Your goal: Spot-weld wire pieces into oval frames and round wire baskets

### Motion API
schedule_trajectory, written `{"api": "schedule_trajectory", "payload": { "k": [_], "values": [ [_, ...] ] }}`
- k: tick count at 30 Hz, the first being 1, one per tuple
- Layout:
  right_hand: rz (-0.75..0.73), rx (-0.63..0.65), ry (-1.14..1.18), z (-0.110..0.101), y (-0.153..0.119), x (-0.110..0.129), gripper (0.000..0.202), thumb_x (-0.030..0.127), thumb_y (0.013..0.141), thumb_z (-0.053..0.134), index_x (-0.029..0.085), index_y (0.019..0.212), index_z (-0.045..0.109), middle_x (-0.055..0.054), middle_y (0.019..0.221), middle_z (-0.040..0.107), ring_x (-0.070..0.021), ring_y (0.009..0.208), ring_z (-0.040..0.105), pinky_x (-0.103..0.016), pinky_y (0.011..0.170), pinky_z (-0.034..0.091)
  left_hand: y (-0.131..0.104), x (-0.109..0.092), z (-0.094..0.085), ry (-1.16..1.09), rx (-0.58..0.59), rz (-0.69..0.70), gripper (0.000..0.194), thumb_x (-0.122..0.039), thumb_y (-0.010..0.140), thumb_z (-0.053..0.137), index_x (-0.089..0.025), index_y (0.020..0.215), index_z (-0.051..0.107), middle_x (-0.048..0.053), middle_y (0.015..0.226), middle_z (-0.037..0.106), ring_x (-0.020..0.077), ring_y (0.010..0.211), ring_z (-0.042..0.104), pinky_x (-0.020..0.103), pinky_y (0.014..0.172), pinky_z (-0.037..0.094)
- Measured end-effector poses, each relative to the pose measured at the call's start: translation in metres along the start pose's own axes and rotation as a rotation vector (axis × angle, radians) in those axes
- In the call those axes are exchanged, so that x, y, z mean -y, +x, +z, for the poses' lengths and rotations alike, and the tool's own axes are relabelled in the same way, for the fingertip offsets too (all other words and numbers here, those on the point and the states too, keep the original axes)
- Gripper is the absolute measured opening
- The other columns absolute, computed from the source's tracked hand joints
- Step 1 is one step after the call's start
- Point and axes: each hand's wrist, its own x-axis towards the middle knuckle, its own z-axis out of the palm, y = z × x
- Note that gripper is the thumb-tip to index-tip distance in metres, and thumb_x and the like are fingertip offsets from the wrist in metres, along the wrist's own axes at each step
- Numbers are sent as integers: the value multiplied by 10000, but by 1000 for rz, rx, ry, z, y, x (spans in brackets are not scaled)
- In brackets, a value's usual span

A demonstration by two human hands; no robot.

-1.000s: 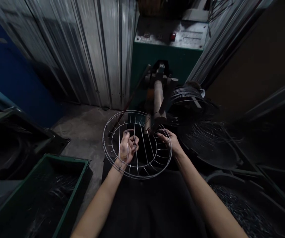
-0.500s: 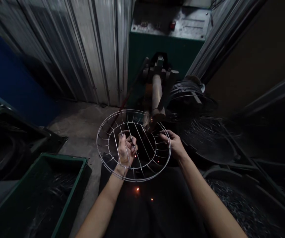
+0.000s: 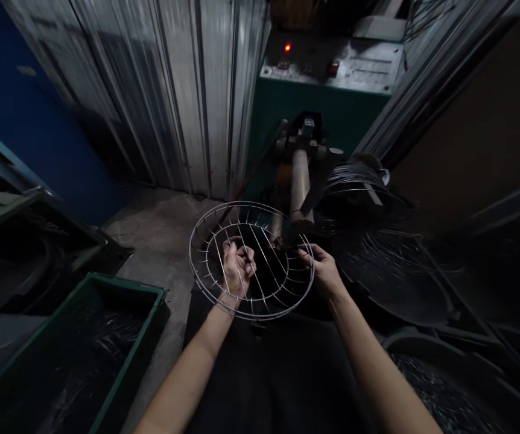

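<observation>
A round, shallow wire basket (image 3: 269,260) with ring-shaped rims, short side spokes and straight crossbars is held tilted in front of me. My left hand (image 3: 238,268) is closed with its fingers curled at the crossbars, seen through the wires. At the right side of the rim, the thumb and fingers of my right hand (image 3: 323,268) pinch the wire; their tips are partly in shadow. Just beyond the basket is a spot welder with a thick cylindrical arm (image 3: 300,181). Its lower end lies in the dark near the basket's far right edge.
The green machine body (image 3: 269,132) carries a panel with a lit red lamp (image 3: 288,47). A green bin (image 3: 128,280) of wire pieces stands at left. At right are bundled wires (image 3: 355,175) and a round tub (image 3: 418,340) of small metal pieces.
The orange sparks around the basket are gone, and a red lamp now glows on the panel. The view has shifted; both hands keep their hold on the basket.
</observation>
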Motion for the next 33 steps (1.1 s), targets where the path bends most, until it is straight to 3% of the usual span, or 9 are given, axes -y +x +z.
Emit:
{"api": "schedule_trajectory", "payload": {
  "k": [6,13,20,33],
  "values": [
    [49,-2,39,-3,-4,-8,367,457,604,776,195,843,681,-11,766,652,-103,596,502,-240,530,391,-5,-2,3,-10,-5,1,264,-453,842,543,-233,937,434,-60,558,497,35,331,341,121,329,242],
    [84,-16,14,-8,-18,1,338,440,601,779,201,813,670,6,697,624,-120,601,522,-255,549,419,-11,2,9,-15,-50,57,241,-453,871,499,-238,959,435,-65,565,493,40,333,350,125,330,231],
    [3,-6,18,-1,-13,6,298,416,598,791,203,759,657,15,726,616,-118,649,527,-259,622,426,-17,3,13,-29,-97,65,253,-468,863,512,-243,949,434,-68,580,506,33,336,359,119,335,236],
    [1,6,58,11,3,1,338,448,598,784,206,736,593,30,653,574,-114,572,506,-249,518,414,-7,5,14,-18,-152,139,288,-491,850,525,-244,958,426,-74,575,509,34,335,360,130,337,252]
  ]
}}
